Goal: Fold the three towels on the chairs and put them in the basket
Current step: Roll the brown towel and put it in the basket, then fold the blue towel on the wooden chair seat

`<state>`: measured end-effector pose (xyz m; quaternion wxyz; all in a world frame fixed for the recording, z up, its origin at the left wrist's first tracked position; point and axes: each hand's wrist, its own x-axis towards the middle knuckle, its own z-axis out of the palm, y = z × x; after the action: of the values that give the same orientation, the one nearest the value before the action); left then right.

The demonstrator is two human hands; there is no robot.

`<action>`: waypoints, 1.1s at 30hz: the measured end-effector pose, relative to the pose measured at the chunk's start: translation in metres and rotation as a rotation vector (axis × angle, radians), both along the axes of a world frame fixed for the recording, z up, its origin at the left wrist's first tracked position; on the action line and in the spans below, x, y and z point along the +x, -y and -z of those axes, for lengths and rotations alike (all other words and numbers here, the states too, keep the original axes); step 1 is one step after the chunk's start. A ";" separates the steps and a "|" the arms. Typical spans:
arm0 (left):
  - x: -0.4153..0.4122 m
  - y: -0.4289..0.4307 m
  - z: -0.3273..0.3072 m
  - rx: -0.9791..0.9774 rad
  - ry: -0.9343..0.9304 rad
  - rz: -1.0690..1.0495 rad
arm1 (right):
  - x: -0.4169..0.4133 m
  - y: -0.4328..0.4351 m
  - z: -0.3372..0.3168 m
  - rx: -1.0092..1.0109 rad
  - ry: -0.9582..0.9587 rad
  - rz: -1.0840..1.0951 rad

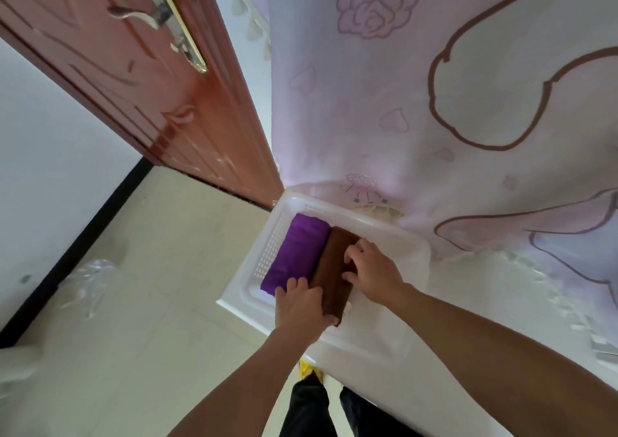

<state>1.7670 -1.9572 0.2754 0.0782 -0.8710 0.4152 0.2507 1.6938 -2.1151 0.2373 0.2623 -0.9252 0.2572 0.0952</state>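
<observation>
A white plastic basket [364, 343] stands on the floor against a curtain. Inside it, at the left, lies a folded purple towel [296, 252]. Right beside it, touching, lies a folded brown towel [332, 269]. My left hand [301, 306] grips the near end of the brown towel, with its fingertips against the purple one. My right hand [371, 269] holds the brown towel's right edge, fingers curled onto its top. The right part of the basket holds nothing that I can see. No third towel and no chair is in view.
A reddish wooden door [133, 78] with a metal handle [160, 18] stands open at the upper left. A pale pink curtain [434, 102] with rose print hangs behind the basket. Crumpled clear plastic [90, 282] lies on the tiled floor at left. My legs show at the bottom.
</observation>
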 end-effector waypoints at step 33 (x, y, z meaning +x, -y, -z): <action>-0.231 -0.593 -0.144 0.040 0.332 -1.278 | 0.009 -0.563 -0.159 -0.235 0.275 -1.368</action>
<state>1.5357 -1.3643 0.4190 -0.0069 -0.9715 -0.2057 0.1176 1.7027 -1.5518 0.3967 0.0721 -0.9051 -0.4087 0.0924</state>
